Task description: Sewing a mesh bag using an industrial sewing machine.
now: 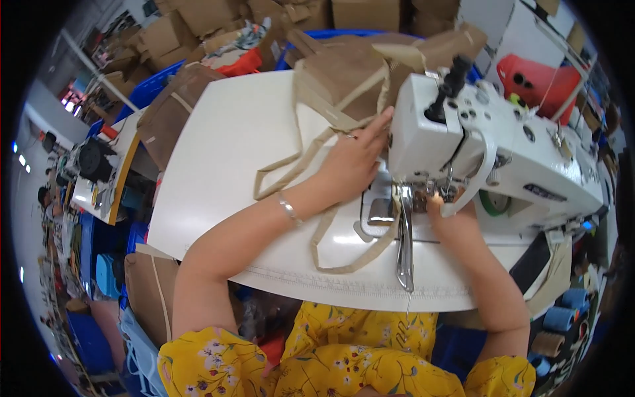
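A white sewing machine (430, 126) stands on the right of the table. My left hand (357, 162) lies with fingers stretched out over a beige strip (291, 162), just left of the machine head, which borders its fingertips. Behind that hand, brown fabric (337, 73) with beige edging spreads over the table's far edge. Another length of strip loops below my left hand and runs to a shiny metal strip guide (405, 245) by the needle. My right hand (456, 218) is closed at the presser foot, its fingers partly hidden by the machine; what they hold is not visible.
The white tabletop (218, 152) has a ruler scale along its front edge. A dark phone-like slab (531, 264) lies at the right, near thread spools (559, 319). Cardboard boxes (165, 36) and blue bins are behind; another worktable (122, 172) stands left.
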A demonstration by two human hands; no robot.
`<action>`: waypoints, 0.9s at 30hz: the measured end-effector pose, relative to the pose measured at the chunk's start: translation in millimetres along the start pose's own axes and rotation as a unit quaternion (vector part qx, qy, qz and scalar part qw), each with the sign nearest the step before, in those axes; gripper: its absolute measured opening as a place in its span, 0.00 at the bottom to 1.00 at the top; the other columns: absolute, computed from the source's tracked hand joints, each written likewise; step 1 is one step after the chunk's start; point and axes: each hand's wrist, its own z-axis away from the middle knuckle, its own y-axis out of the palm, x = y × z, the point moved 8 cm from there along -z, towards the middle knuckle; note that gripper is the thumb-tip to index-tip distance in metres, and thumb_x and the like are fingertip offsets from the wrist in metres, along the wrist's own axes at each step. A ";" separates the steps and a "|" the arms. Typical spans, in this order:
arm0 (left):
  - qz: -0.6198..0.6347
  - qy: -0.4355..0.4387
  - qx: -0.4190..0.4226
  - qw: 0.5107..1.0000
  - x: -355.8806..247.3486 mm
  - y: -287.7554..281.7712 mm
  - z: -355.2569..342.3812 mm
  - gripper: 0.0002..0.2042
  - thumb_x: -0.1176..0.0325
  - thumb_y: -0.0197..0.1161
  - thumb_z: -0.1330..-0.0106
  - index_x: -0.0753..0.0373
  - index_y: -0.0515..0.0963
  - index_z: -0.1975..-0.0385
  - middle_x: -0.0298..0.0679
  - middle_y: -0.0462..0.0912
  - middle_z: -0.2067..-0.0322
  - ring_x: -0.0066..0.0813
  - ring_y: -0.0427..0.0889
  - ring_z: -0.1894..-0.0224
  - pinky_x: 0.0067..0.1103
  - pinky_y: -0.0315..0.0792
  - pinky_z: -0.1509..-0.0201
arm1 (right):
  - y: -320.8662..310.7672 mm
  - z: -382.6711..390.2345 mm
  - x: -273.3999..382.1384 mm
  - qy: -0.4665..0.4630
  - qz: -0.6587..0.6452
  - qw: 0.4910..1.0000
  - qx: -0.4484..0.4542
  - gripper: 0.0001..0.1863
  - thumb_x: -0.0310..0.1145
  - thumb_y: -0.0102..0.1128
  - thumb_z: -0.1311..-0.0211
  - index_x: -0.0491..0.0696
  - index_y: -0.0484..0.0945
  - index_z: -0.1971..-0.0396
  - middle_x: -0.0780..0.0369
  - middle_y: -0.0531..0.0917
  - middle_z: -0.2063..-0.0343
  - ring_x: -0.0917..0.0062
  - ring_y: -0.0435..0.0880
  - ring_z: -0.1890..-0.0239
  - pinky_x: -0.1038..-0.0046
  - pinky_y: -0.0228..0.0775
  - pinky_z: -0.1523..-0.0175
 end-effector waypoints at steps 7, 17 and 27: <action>0.003 -0.071 0.066 0.995 39.5 41.0 -45.3 0.20 0.74 0.62 0.48 0.65 0.76 0.52 0.50 0.75 0.45 0.51 0.83 0.63 0.38 0.77 0.58 | 7.6 -0.7 -8.3 -0.015 -0.030 0.998 -0.049 0.16 0.36 0.60 0.38 0.43 0.79 0.54 0.50 0.83 0.57 0.55 0.82 0.52 0.63 0.72 0.46; -0.131 -0.180 0.028 0.974 112.8 15.2 -35.9 0.09 0.72 0.52 0.38 0.64 0.79 0.64 0.53 0.83 0.65 0.50 0.83 0.59 0.39 0.76 0.55 | -3.2 -7.0 21.1 0.040 0.035 0.997 0.059 0.13 0.29 0.56 0.44 0.41 0.78 0.59 0.53 0.80 0.55 0.59 0.77 0.50 0.63 0.70 0.43; -0.116 -0.149 -0.339 0.922 165.3 -193.3 -30.6 0.10 0.73 0.52 0.32 0.66 0.75 0.54 0.46 0.82 0.60 0.44 0.83 0.59 0.35 0.75 0.54 | -10.4 -7.3 27.4 -0.073 0.135 0.987 0.051 0.19 0.32 0.61 0.49 0.42 0.77 0.55 0.50 0.80 0.55 0.57 0.78 0.50 0.64 0.71 0.44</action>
